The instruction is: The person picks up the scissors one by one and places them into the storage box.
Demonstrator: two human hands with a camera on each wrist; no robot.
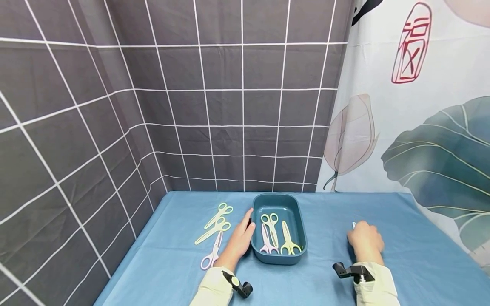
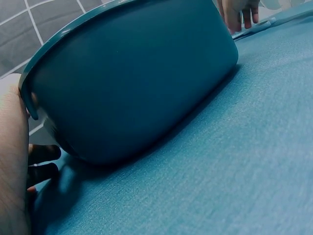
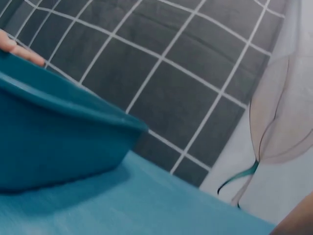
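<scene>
Left hand [image 1: 239,238], fingers extended, against teal rectangular plastic tray [image 1: 278,259]; sideways push could slide it. Right hand [image 1: 366,241] grip: can't tell.

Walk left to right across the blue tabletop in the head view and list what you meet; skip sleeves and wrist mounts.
Three loose pairs of scissors → left grip → dark teal bin with three more pairs of scissors inside → right grip.
</scene>
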